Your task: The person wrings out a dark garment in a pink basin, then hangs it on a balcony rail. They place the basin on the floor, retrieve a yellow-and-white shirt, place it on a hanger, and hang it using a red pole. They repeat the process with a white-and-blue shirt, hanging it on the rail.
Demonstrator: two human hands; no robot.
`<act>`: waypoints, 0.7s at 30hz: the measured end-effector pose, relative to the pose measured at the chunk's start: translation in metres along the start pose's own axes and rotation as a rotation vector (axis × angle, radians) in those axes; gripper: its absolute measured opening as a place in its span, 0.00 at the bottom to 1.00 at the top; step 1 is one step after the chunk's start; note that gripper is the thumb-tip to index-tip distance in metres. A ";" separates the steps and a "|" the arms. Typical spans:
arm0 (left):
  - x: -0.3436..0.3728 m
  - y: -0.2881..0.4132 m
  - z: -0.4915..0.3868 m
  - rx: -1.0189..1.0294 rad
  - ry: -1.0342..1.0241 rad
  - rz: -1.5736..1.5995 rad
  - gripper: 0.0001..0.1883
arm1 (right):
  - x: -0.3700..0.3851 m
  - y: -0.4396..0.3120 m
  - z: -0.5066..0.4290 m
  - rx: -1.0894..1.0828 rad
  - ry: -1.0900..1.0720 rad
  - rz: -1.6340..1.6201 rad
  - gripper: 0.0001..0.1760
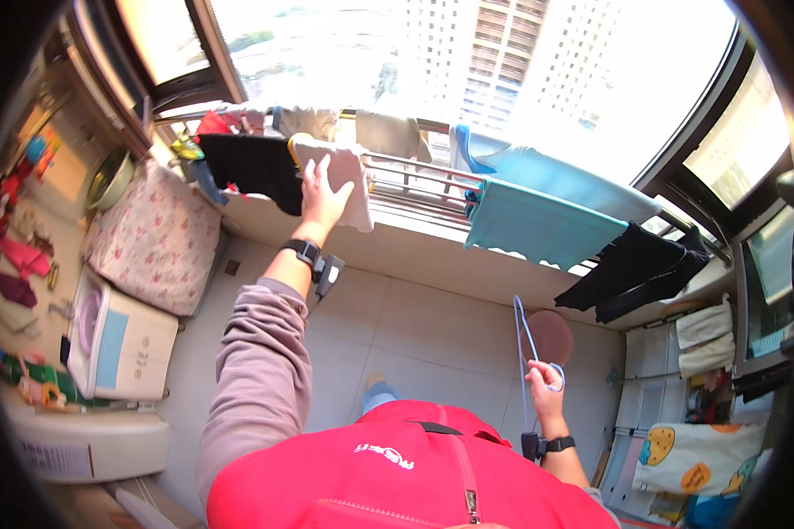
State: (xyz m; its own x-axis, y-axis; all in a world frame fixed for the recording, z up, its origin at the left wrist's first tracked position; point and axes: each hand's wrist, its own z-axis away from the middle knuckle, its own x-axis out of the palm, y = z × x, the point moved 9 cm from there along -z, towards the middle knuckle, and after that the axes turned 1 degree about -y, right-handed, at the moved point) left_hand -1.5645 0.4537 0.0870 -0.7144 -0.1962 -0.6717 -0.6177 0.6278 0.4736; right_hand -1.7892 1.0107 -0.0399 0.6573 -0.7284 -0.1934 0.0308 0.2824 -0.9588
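Note:
My left hand (324,195) is spread, with its fingers over a white cloth (357,198) that hangs on the metal rail rack (413,170) below the window. Beside that cloth, to its left, hangs a black garment (248,165). My right hand (546,383) grips a blue clothes hanger (523,330) near its hook, low on the right, away from the rack. Further right along the rack hang a teal garment (542,221), a light blue cloth (569,182) and black trousers (609,274). Whether my left fingers press on the white cloth cannot be told.
A pink round stool or basin (549,337) stands on the floor near the hanger. At the left are a floral-covered appliance (155,238), a green bowl (111,178) and a white cabinet with a pink basin (139,350). Shelves with folded cloths (705,337) line the right side.

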 end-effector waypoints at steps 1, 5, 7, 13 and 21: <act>0.003 -0.002 -0.026 0.000 -0.029 -0.084 0.39 | 0.007 0.008 0.008 0.109 0.053 0.000 0.09; 0.040 0.000 -0.081 -0.003 -0.405 -0.052 0.28 | 0.038 0.000 0.035 0.149 0.067 0.039 0.09; 0.039 0.005 -0.089 0.098 -0.310 -0.052 0.22 | 0.045 -0.011 0.036 0.101 0.112 0.074 0.09; 0.043 -0.028 -0.121 0.071 -0.344 0.421 0.13 | 0.059 -0.023 0.035 0.052 0.190 0.041 0.09; -0.086 0.036 -0.161 0.013 -0.245 1.288 0.12 | 0.049 -0.020 0.055 0.007 0.218 -0.077 0.09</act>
State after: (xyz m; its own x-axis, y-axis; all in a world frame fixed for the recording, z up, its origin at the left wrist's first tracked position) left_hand -1.5786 0.3718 0.2540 -0.7068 0.6868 0.1696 0.4633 0.2682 0.8447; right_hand -1.7167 1.0037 -0.0185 0.4750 -0.8651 -0.1610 0.0800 0.2246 -0.9712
